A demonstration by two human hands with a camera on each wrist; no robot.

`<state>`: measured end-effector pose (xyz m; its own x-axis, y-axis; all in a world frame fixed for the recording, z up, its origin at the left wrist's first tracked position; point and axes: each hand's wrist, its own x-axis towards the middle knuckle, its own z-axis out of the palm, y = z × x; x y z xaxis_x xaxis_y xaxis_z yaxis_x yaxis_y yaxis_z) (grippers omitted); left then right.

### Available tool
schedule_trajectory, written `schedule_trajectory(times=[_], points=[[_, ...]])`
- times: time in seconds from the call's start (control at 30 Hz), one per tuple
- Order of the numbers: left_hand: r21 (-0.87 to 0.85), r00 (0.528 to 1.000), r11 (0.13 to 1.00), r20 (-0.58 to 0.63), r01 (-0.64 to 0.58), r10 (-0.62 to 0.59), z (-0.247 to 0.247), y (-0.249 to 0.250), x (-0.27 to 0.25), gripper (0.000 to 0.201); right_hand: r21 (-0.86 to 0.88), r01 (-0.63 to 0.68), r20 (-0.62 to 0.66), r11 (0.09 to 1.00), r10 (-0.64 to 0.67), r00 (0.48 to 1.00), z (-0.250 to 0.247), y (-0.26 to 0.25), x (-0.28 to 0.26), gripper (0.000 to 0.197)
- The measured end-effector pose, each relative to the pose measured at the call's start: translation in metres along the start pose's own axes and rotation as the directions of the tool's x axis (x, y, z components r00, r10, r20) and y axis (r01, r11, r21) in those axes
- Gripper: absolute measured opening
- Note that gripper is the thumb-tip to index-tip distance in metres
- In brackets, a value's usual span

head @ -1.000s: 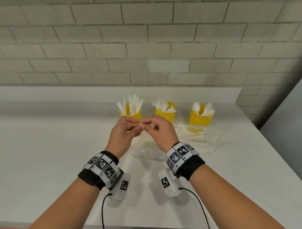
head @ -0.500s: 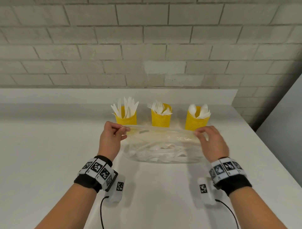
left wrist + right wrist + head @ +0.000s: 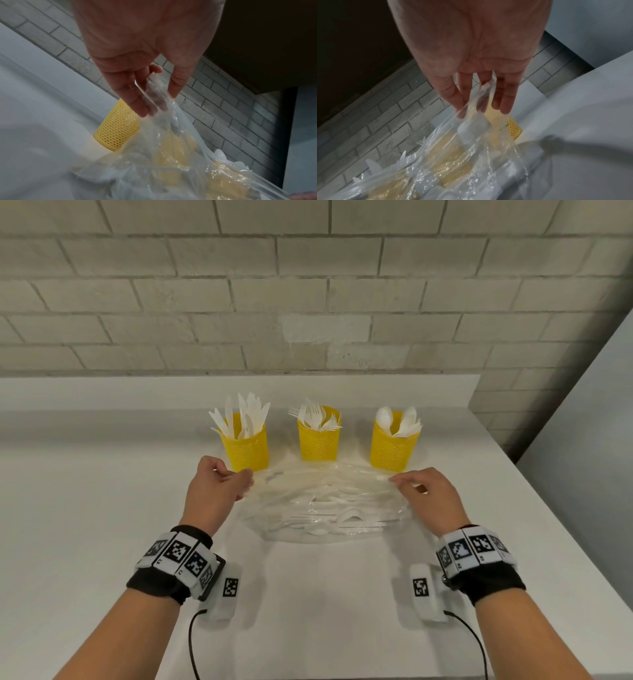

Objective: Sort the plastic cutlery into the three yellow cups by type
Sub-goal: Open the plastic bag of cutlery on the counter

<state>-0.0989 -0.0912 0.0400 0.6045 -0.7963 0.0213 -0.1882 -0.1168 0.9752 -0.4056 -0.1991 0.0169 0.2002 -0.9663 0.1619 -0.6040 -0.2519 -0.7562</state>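
Three yellow mesh cups stand in a row at the back of the white table: the left cup has knives, the middle cup forks, the right cup spoons. In front of them lies a clear plastic bag with white cutlery inside. My left hand pinches the bag's top left corner, and my right hand pinches its top right corner. The left wrist view has the film of the bag between thumb and fingers. In the right wrist view the bag hangs from my fingers.
The table is white, with a raised ledge and a brick wall behind the cups. Its right edge runs diagonally next to a grey surface. Cables trail from both wrist cameras toward me.
My hands were pinched together over the bag's middle. They have slid apart to its two top corners, spreading the top edge wide, and the bag now lies lower and flatter on the table.
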Motion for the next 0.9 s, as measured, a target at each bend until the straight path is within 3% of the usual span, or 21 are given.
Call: schedule_trajectory(times=[0.13, 0.27, 0.37, 0.43, 0.53, 0.63, 0.7, 0.8, 0.9], points=[[0.166, 0.990, 0.982, 0.119, -0.094, 0.075, -0.002, 0.000, -0.005, 0.021, -0.142, -0.066, -0.048, 0.988, 0.060, 0.997, 0.005, 0.001, 0.003, 0.019], [0.478, 0.940, 0.823, 0.286, -0.307, 0.185, 0.002, -0.005, -0.009, 0.042, -0.243, -0.138, -0.099, 0.960, 0.117, 0.988, 0.012, -0.003, -0.005, 0.044], [0.629, 0.929, 0.695, 0.332, -0.348, 0.165, 0.005, -0.009, -0.005, 0.039, -0.277, -0.177, 0.001, 0.945, 0.184, 0.983, 0.018, -0.003, -0.005, 0.058], [0.700, 0.939, 0.645, 0.334, -0.307, 0.084, 0.006, -0.011, -0.005, 0.050, -0.240, -0.188, 0.113, 0.952, 0.219, 0.969, 0.018, 0.000, -0.002, 0.065], [0.678, 0.956, 0.714, 0.292, -0.176, -0.041, 0.012, -0.011, -0.006, 0.072, -0.118, -0.196, 0.169, 0.973, 0.214, 0.962, 0.017, 0.004, 0.002, 0.067], [0.476, 0.963, 0.879, 0.248, -0.025, -0.106, 0.023, -0.008, -0.008, 0.057, 0.044, -0.230, 0.199, 0.972, 0.217, 0.956, 0.021, 0.002, 0.005, 0.065], [0.318, 0.951, 0.942, 0.242, 0.107, -0.190, 0.035, -0.002, -0.014, 0.038, 0.092, -0.254, 0.250, 0.963, 0.225, 0.942, 0.026, 0.000, 0.008, 0.063], [0.277, 0.936, 0.946, 0.257, 0.166, -0.240, 0.055, 0.004, -0.018, 0.027, 0.243, -0.337, 0.279, 0.910, 0.267, 0.922, 0.030, 0.000, 0.013, 0.058], [0.216, 0.945, 0.955, 0.214, 0.202, -0.248, 0.070, 0.004, -0.017, 0.024, 0.278, -0.363, 0.313, 0.889, 0.274, 0.909, 0.030, 0.000, 0.014, 0.054]])
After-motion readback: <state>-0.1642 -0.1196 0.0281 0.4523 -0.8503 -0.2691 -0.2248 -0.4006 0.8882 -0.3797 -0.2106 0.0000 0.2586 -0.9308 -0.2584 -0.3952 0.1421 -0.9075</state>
